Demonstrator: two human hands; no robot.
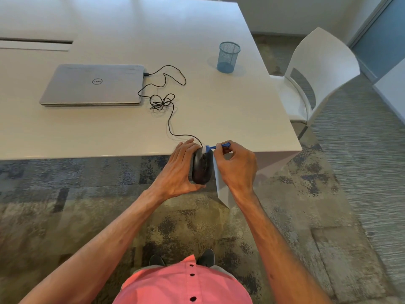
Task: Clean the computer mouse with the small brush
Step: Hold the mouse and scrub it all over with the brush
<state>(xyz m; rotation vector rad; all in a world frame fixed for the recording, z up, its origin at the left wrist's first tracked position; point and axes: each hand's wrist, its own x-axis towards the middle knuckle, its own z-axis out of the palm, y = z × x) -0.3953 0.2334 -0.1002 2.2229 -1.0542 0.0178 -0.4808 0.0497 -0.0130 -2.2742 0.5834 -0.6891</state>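
Off the table edge [153, 152], hands [177, 170] seemingly grip mouse [201, 167].

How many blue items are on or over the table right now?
2. A mesh cup stands on the table near its far right edge; the small brush is pinched in the right hand, bristles at the mouse's cable end. None seems hidden.

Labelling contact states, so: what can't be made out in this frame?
Head view only:
- mouse left side: covered by left hand.
- small brush handle middle: hidden in right hand pinch.
- bristles touching mouse or not: too small.
- mesh cup contents: unclear through mesh.
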